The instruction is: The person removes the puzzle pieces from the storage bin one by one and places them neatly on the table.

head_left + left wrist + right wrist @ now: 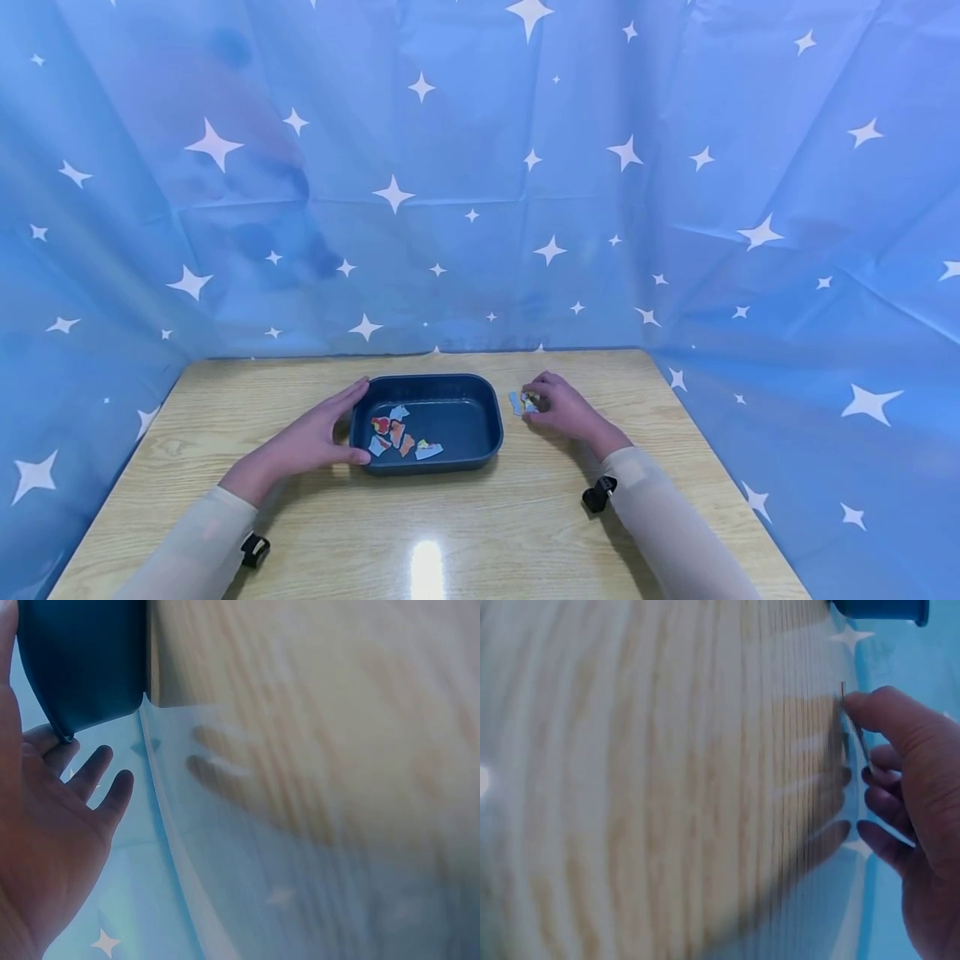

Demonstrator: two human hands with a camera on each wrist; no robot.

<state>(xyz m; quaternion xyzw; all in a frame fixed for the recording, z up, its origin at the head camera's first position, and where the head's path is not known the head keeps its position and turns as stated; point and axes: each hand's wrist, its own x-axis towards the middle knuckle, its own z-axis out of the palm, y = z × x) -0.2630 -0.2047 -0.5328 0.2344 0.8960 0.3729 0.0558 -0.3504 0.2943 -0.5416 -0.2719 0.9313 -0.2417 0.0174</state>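
Writing: faint characters show near the lower edge of the blue curtain [465,275], too dim to read; the curtain's print is white four-pointed stars.
Dark tray [465,464]: sits on the wood-grain table [360,533], its long axis running left to right across the person's view, its short ends facing the two hands.
Pieces in the tray [397,432]: flat, irregular, printed in orange, red, yellow and pale blue; they lie at various angles, mostly toward the left end, one with yellow and pale blue near the front wall.
Left hand [318,429]: spans the tray's left end, thumb at the near corner, fingers at the far one; in its wrist view two fingers spread away from the rim.
Right hand [566,408]: thumb and fingertips pinch a thin piece [859,733], seen nearly edge-on and tilted in the right wrist view, just above the table, right of the tray.
Pale blue piece [515,403]: lies just left of the right hand's fingertips, its long axis pointing roughly away from the person.
Sleeves [675,525]: pale, a small black device [598,494] at each wrist.
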